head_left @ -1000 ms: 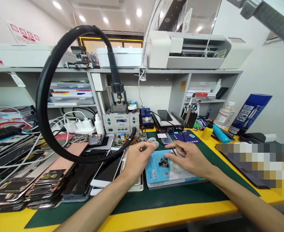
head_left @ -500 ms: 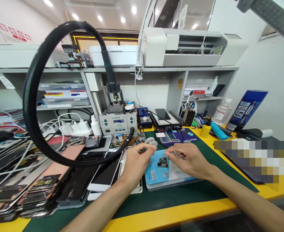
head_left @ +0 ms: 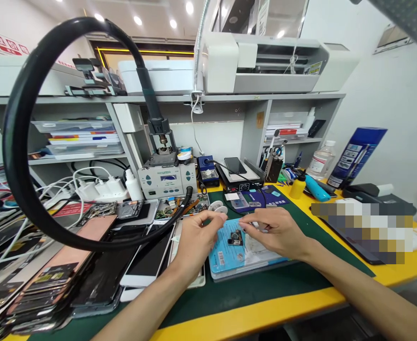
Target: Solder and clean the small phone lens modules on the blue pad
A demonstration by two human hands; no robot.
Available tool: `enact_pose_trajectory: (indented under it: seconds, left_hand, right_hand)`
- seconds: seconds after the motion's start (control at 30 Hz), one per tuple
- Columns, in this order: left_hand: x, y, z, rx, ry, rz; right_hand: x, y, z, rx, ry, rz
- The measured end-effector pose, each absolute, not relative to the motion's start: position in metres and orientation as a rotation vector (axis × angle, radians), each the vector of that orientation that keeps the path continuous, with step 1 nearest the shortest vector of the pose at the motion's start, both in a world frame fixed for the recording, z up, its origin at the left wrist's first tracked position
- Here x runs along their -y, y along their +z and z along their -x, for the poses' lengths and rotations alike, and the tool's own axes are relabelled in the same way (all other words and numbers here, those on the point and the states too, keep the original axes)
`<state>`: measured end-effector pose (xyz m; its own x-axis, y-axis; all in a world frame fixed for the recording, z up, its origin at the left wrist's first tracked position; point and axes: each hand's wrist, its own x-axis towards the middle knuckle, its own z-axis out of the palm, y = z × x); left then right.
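My left hand (head_left: 198, 237) is closed in a pinch, thumb against forefinger, above the left edge of a blue-and-clear flat package (head_left: 226, 263). Right behind those fingertips is a small white spool (head_left: 218, 207); whether the hand grips it I cannot tell. My right hand (head_left: 277, 232) is also pinched, over the package's right part, with a glint of something shiny under its fingers. What it holds is hidden. Between the two hands, a small dark circuit board piece (head_left: 235, 238) lies on the package, touched by neither hand.
A thick black hose (head_left: 13, 142) loops from the hot-air station (head_left: 169, 180) at my left. Stacked phone parts (head_left: 45, 284) and phones (head_left: 149, 258) crowd the left side. Behind are a parts tray (head_left: 201, 204) and a heating plate (head_left: 242, 182). A yellow bottle (head_left: 297, 188) stands right.
The whole view has shifted slightly, so most things sit a little farther left and higher. Both hands keep nearly the same pinched pose above the package.
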<state>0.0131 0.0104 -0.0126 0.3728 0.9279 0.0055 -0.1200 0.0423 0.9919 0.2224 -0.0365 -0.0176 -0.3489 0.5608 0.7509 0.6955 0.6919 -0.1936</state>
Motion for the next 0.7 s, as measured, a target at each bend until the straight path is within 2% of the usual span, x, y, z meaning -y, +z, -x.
enact_pose_trajectory:
  seconds: [0.7]
  left_hand:
    - [-0.009, -0.011, -0.0148, -0.856, 0.98, -1.283]
  right_hand:
    - [0.0378, -0.0168, -0.2211, 2.014, -0.056, 1.08]
